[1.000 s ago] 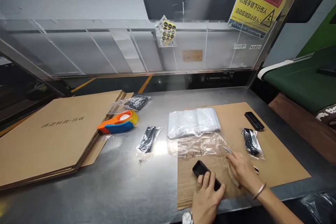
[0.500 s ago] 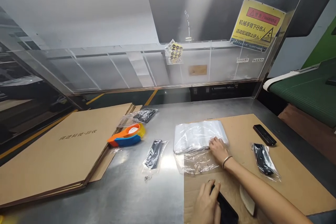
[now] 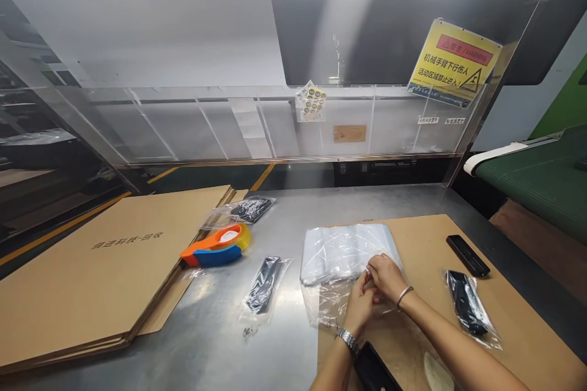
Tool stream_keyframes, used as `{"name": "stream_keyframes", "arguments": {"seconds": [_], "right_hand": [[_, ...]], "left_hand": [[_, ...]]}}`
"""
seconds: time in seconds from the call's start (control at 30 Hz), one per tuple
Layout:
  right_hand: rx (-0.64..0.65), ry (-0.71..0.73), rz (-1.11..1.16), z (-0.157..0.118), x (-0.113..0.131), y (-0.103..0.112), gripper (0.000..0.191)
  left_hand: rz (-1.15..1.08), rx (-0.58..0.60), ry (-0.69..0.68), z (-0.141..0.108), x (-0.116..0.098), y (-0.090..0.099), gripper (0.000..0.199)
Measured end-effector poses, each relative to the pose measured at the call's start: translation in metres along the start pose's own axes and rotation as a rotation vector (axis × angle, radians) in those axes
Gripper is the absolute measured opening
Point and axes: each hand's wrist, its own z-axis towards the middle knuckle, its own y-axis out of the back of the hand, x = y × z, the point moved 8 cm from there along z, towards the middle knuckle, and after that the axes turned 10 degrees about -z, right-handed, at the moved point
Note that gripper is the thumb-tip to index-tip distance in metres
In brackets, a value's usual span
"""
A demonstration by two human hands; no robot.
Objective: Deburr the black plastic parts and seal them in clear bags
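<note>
A stack of clear plastic bags [image 3: 348,250] lies on the near-left part of a cardboard sheet [image 3: 426,293]. My left hand [image 3: 362,302] and my right hand [image 3: 385,278] meet at the stack's lower right corner, fingers pinched on the edge of a clear bag. Below my left wrist a black plastic part [image 3: 373,369] rests on the cardboard, partly hidden by the forearm. To the right lie a bare black tray-like part [image 3: 468,255] and a bagged black part [image 3: 465,302]. Another bagged black part [image 3: 263,284] sits on the metal table.
Flat cardboard boxes [image 3: 110,269] are piled at the left. An orange and blue tape dispenser [image 3: 217,247] and a bagged black item [image 3: 252,209] lie beside them on the metal table [image 3: 206,342]. A green conveyor [image 3: 541,165] stands at the right, behind a clear panel's frame.
My left hand has let go of the black part and moved up to the bags beside my right hand. Both hands now pinch at the bag edge. The view has tilted slightly up.
</note>
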Motion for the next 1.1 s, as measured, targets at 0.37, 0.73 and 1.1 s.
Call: {"name": "stream_keyframes", "arguments": {"seconds": [0.37, 0.73, 1.1], "right_hand": [[0.002, -0.061, 0.453, -0.034, -0.002, 0.039, 0.02], [0.199, 0.045, 1.135, -0.065, 0.023, 0.049, 0.032], [0.247, 0.004, 1.413, -0.103, 0.029, 0.075, 0.032]], "left_hand": [[-0.302, -0.114, 0.014, 0.007, -0.001, -0.009, 0.011], [-0.323, -0.231, -0.028, -0.06, -0.022, 0.01, 0.035], [-0.149, 0.244, -0.021, -0.107, -0.054, -0.02, 0.016]]}}
